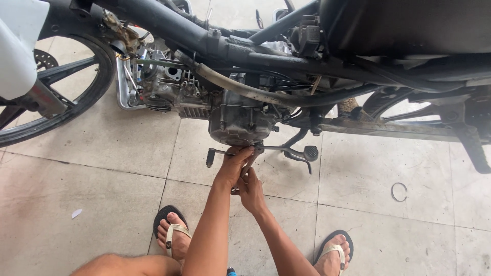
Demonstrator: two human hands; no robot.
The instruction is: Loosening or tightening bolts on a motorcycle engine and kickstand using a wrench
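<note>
Front wheel [56, 87] seen at far left, black, spoked, resting on the tiled floor [102, 194]. A small white scrap [76, 213] lies on the tiles below it. Next right, the grey engine [204, 102] is seen hung under the black frame tube [194, 36]; cylinder part pointed toward the front wheel, crankcase dirty and dull.

Under the crankcase a thin metal lever [225, 152] is seen, long axis roughly horizontal, black rubber tip pointed left. The left hand [234, 164] is raised to the underside of the engine, fingers curled narrow around a slim metal tool [251, 161]. The tool is grey, elongated, long axis slanted up to the right, top end pointed at the crankcase base. The right hand [250, 190] sits just below the left, touching it, fingers closed around the tool's lower end; exact grip cannot be told.

Right of the hands a footpeg [310, 152] with ribbed black pad is seen. Both feet in sandals [174, 232] [335, 253] are planted on the floor. Further right a small open metal ring [399, 191] lies flat on the tiles. Rear wheel [399, 110] partly hidden behind the swingarm.

No containers are seen.
</note>
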